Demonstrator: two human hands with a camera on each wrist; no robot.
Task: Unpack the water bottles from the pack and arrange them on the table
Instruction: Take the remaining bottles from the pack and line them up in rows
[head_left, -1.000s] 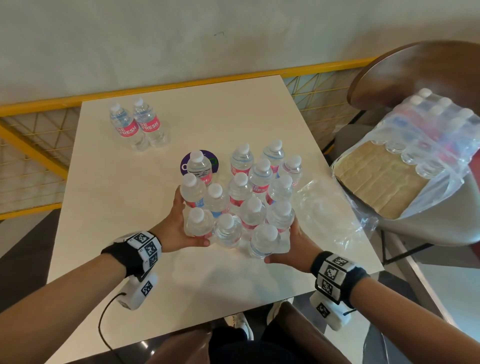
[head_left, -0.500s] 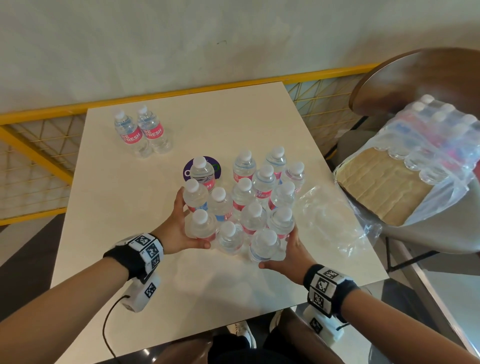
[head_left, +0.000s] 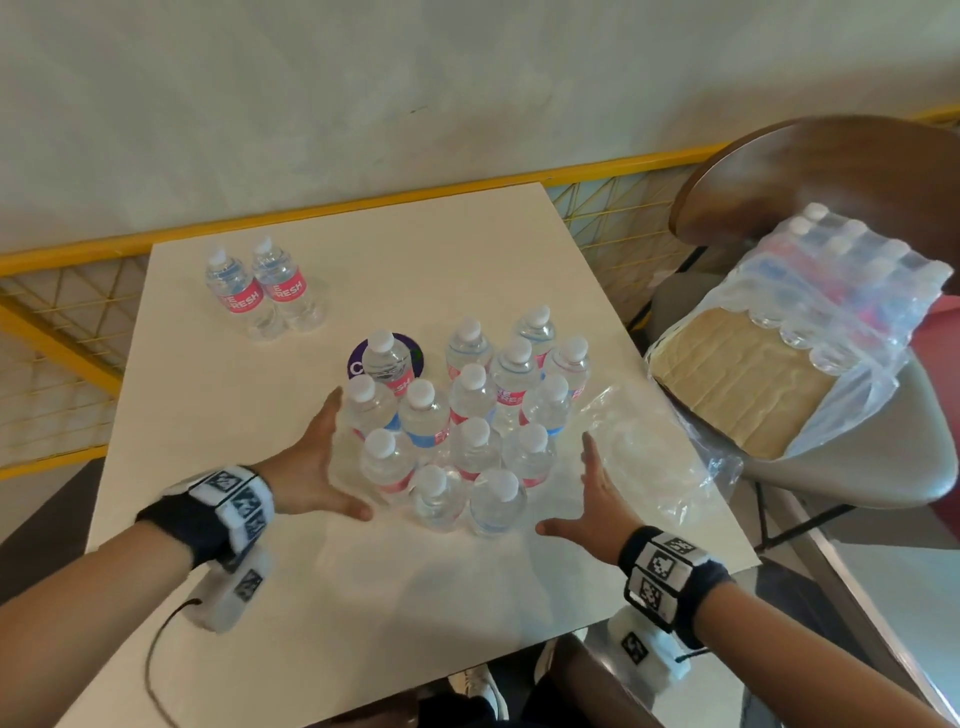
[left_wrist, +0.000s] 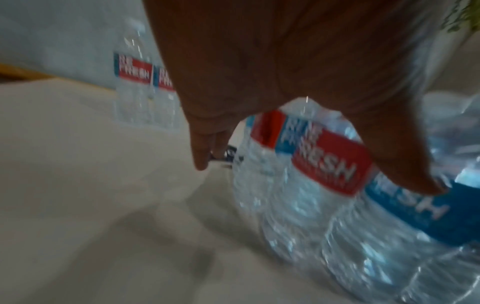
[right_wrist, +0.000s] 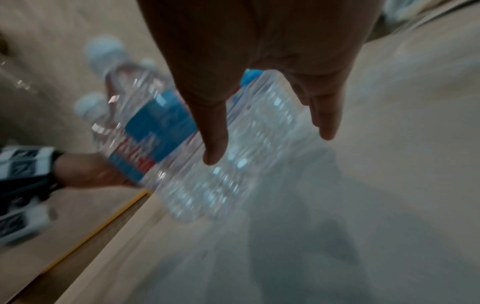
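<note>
Several small clear water bottles (head_left: 470, 415) with white caps and red or blue labels stand bunched in the middle of the white table (head_left: 218, 415). My left hand (head_left: 317, 462) lies open along the cluster's left side, fingers straight, close to the nearest bottles (left_wrist: 319, 164). On the right side my right hand (head_left: 592, 499) is open too, a small gap away from the bottles (right_wrist: 207, 144). Two more bottles (head_left: 265, 291) stand apart at the table's far left. Empty clear wrap (head_left: 644, 447) lies on the table right of the cluster.
A chair (head_left: 857, 467) at the right carries a torn pack (head_left: 852, 280) with several bottles on a cardboard tray (head_left: 737, 384). A yellow railing (head_left: 363, 208) runs behind the table. A round purple sticker (head_left: 358, 358) shows under one bottle.
Both hands have let go of the bottle cluster and spread outward; before, they were pressed against its near corners. The right hand has pulled away to the right.
</note>
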